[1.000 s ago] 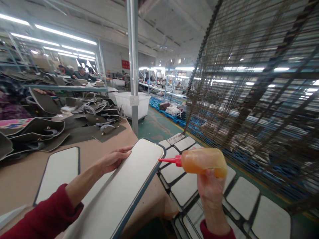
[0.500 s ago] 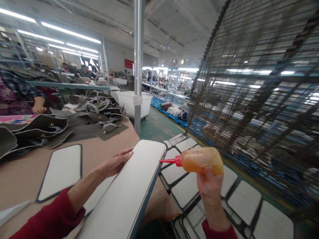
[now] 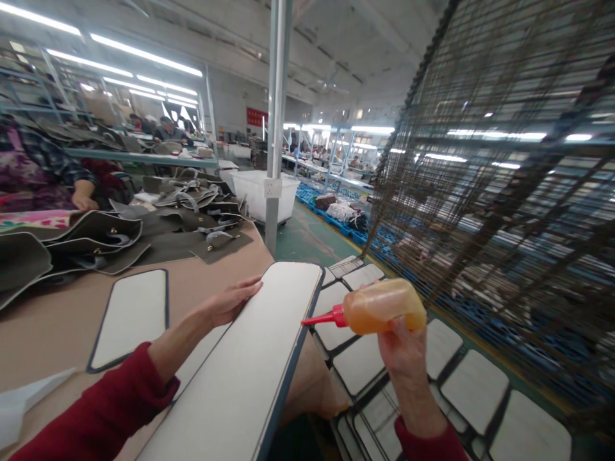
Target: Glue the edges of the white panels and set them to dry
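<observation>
My right hand point(image 3: 404, 351) is closed around an orange squeeze bottle point(image 3: 384, 306) with a red nozzle. The nozzle tip points left and touches the dark right edge of a long white panel point(image 3: 254, 358). The panel lies slanted across the table corner, tilted up toward me. My left hand point(image 3: 230, 301) rests flat on the panel's left edge, fingers stretched out. Both sleeves are dark red.
A second white panel point(image 3: 129, 317) lies on the brown table point(image 3: 52, 333). Grey leather bag parts point(image 3: 144, 234) are piled behind it. Several white panels point(image 3: 475, 390) cover a low rack at the right. A wire drying rack point(image 3: 504, 192) stands beyond. A person's hand point(image 3: 84, 202) rests at far left. A steel post point(image 3: 277, 128) rises behind the table.
The bottle's nozzle has dropped slightly and moved along the panel's right edge toward me. The view has shifted a little right. My left hand stays on the panel.
</observation>
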Action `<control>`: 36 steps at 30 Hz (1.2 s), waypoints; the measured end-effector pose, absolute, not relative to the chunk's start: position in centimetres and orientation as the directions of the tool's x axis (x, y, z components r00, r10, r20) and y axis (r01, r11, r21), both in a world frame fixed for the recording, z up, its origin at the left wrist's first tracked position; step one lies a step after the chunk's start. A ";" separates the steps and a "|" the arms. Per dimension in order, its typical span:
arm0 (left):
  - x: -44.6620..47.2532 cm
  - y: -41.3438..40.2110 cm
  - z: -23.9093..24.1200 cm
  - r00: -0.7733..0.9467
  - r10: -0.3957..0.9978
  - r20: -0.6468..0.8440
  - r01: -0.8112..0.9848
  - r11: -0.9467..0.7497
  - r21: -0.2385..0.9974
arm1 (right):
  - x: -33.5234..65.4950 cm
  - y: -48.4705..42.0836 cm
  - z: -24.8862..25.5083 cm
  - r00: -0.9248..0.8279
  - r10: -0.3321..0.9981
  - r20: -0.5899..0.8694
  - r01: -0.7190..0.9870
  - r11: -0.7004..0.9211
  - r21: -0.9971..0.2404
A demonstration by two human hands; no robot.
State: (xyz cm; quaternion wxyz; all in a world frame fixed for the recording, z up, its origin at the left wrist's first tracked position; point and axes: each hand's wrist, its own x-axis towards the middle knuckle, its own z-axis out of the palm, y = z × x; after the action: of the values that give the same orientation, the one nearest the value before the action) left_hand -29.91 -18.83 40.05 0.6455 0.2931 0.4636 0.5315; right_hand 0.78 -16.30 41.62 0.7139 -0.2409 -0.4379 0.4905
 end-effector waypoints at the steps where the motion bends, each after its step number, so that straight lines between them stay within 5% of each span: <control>1: -29.9 -18.7 40.1 -0.005 0.957 -0.291 -0.418 0.262 0.870 | 0.8 -16.3 41.6 0.128 0.916 0.380 -0.498 0.390 -0.774; 36: -30.6 -15.7 43.2 -0.074 0.959 -0.273 -0.377 0.226 0.898 | 1.0 -18.9 42.7 -0.067 0.922 0.382 -0.586 0.274 -0.763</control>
State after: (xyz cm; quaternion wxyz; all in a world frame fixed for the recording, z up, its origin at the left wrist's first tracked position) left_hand -30.59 -15.73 43.15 0.6118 0.2979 0.4887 0.5459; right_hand 1.01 -18.93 42.69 0.6573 -0.1855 -0.4525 0.5734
